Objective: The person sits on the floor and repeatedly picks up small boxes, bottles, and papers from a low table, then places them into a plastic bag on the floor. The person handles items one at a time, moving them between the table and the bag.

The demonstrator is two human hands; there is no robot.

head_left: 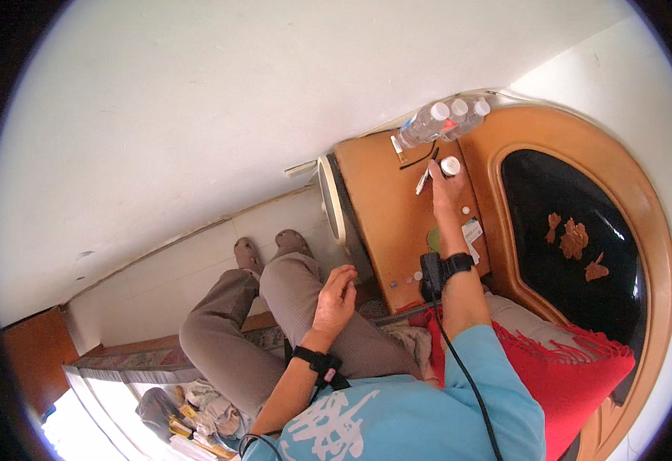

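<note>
The jar (450,165) stands on the wooden table (378,184), showing a round, plain white lid turned up toward the camera; its body is mostly hidden by the right hand (446,186). That hand's grip has the thumb at the jar's left and the fingers at its near right, but I cannot tell whether they pinch it or only rest beside it. The left hand (335,302) is well apart from the jar, nearer the body and to the left, over the thigh, its grip loosely curled and holding nothing. Just left of the jar lies a pen (423,180), white with a dark end, close by the thumb; farther left and beyond is a thin black cord (418,162). Three clear bottles (426,126) with white caps crowd the side beyond the jar. Nearer than the jar are a small white cap (466,210), a printed card (471,231) and a green disc (433,238) partly covered by the forearm. Right of the jar rises the headboard (483,165), brown around a dark panel.
</note>
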